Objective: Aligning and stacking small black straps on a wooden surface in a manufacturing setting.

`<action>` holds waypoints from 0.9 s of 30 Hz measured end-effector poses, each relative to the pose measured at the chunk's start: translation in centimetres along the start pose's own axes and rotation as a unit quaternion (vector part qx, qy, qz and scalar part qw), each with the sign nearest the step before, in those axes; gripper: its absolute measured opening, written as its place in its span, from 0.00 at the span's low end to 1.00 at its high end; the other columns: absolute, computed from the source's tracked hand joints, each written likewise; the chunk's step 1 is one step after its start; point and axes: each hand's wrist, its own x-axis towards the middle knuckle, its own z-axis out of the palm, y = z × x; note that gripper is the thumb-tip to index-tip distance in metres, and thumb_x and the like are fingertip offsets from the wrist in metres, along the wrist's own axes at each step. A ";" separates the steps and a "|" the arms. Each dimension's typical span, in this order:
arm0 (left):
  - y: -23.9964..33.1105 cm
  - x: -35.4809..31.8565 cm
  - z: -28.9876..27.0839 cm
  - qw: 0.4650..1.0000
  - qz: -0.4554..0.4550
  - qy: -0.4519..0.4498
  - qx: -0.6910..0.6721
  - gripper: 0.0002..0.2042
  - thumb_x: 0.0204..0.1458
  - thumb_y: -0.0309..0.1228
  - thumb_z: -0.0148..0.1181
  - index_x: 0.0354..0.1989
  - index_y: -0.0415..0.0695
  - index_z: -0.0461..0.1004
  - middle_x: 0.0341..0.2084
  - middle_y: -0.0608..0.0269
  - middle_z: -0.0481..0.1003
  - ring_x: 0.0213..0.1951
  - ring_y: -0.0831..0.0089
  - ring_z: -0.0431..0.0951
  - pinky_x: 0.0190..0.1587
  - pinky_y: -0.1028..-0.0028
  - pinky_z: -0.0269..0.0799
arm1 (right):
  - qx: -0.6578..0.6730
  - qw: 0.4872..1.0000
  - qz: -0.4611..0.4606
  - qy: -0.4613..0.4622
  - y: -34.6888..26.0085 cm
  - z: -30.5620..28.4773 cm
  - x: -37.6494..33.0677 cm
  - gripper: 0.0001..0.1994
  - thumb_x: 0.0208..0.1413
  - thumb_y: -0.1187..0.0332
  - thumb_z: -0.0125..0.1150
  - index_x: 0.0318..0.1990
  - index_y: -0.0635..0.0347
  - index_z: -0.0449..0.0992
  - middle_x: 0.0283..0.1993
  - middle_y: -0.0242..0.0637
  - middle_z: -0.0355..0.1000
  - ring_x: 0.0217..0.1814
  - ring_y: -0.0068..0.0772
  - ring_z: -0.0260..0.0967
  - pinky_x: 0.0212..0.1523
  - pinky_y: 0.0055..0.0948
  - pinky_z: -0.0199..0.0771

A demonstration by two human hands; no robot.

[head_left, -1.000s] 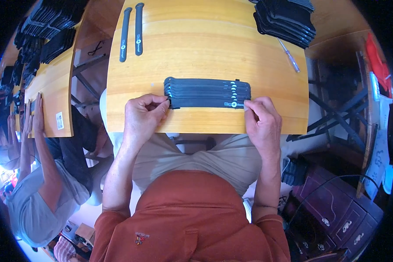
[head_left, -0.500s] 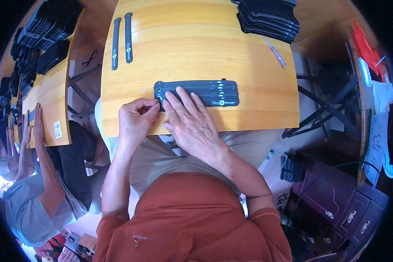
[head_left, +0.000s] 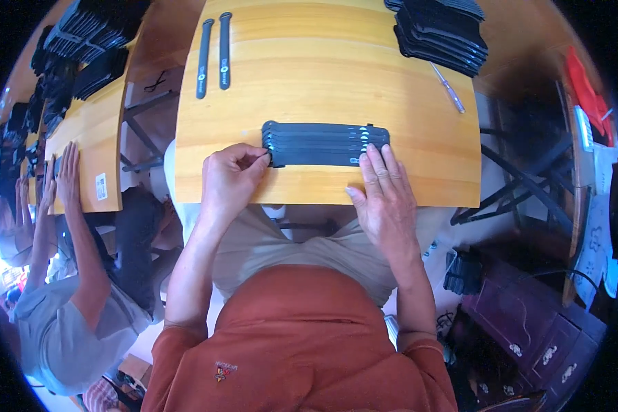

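Several dark straps lie overlapped in a flat bundle near the front edge of the wooden table, their rounded ends to the left and pale printed marks to the right. At the bundle's lower left corner, my left hand pinches a strap end between thumb and fingers. My right hand lies with fingers stretched out over the bundle's lower right end, covering part of the print. Two single straps, a left one and a right one, rest side by side at the far left.
A stack of black folded pieces stands at the far right, with a screwdriver beside it. To the left, a co-worker's hands rest at another table carrying dark stacks. A dark drawer cabinet stands at lower right.
My right hand has slid rightward along the bundle from its middle to its right end. My left hand keeps its pinch at the left end. The whole view has shifted slightly.
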 end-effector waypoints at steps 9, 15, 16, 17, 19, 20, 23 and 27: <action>-1.0 -1.4 -0.2 0.974 0.183 0.058 0.120 0.10 0.52 0.26 0.70 0.42 0.40 0.83 0.37 0.54 0.81 0.33 0.63 0.83 0.36 0.68 0.78 | -0.018 0.999 -0.012 0.024 0.2 0.4 0.0 0.27 0.59 0.59 0.67 0.62 0.64 0.75 0.70 0.43 0.68 0.76 0.52 0.59 0.73 0.53 0.59; -0.6 -3.3 -0.3 0.868 0.372 0.005 0.330 0.24 0.58 0.38 0.65 0.61 0.40 0.75 0.64 0.53 0.70 0.66 0.59 0.69 0.65 0.60 0.65 | -0.029 0.999 -0.009 0.025 -0.2 0.5 -0.1 0.26 0.60 0.60 0.66 0.62 0.64 0.75 0.70 0.43 0.68 0.75 0.52 0.59 0.73 0.53 0.59; -1.0 -3.4 -0.5 0.850 0.372 -0.016 0.372 0.25 0.60 0.42 0.62 0.63 0.41 0.73 0.67 0.54 0.69 0.69 0.60 0.66 0.68 0.59 0.60 | -0.026 0.999 -0.007 0.026 -0.2 0.5 -0.1 0.26 0.60 0.60 0.66 0.62 0.65 0.75 0.70 0.43 0.68 0.75 0.52 0.59 0.73 0.52 0.59; -1.4 -3.4 -0.9 0.850 0.373 -0.015 0.372 0.25 0.60 0.42 0.62 0.63 0.41 0.73 0.67 0.54 0.69 0.69 0.60 0.66 0.68 0.59 0.60 | -0.027 0.999 -0.007 0.027 -0.2 0.5 -0.1 0.26 0.60 0.60 0.66 0.62 0.65 0.75 0.70 0.43 0.68 0.75 0.52 0.59 0.73 0.52 0.59; -2.0 -3.0 -1.8 0.830 0.384 -0.030 0.404 0.27 0.62 0.47 0.58 0.65 0.43 0.72 0.68 0.59 0.68 0.71 0.62 0.64 0.70 0.60 0.57 | -0.021 0.999 -0.008 0.032 -0.1 0.6 -0.1 0.26 0.60 0.60 0.66 0.62 0.64 0.75 0.70 0.43 0.68 0.76 0.52 0.59 0.73 0.52 0.58; -2.1 -2.8 -2.1 0.829 0.385 -0.028 0.405 0.27 0.62 0.47 0.58 0.65 0.43 0.72 0.68 0.59 0.68 0.71 0.62 0.64 0.70 0.60 0.57 | -0.020 0.999 -0.009 0.034 -0.1 0.6 -0.1 0.26 0.60 0.60 0.66 0.62 0.64 0.75 0.70 0.43 0.68 0.76 0.52 0.59 0.73 0.52 0.58; -2.3 -2.4 -2.8 0.824 0.404 -0.060 0.394 0.29 0.61 0.47 0.58 0.66 0.41 0.70 0.68 0.56 0.68 0.71 0.58 0.65 0.70 0.59 0.59 | -0.022 0.999 0.000 0.024 0.0 0.5 -0.2 0.26 0.60 0.59 0.65 0.62 0.64 0.75 0.70 0.43 0.68 0.75 0.51 0.59 0.74 0.51 0.58; -2.9 -2.4 -3.3 0.842 0.393 -0.061 0.365 0.30 0.60 0.46 0.61 0.65 0.39 0.70 0.68 0.54 0.68 0.70 0.57 0.65 0.70 0.57 0.59 | -0.028 0.999 -0.004 0.028 0.0 0.7 0.0 0.25 0.61 0.59 0.65 0.62 0.64 0.75 0.70 0.43 0.68 0.75 0.52 0.59 0.74 0.51 0.58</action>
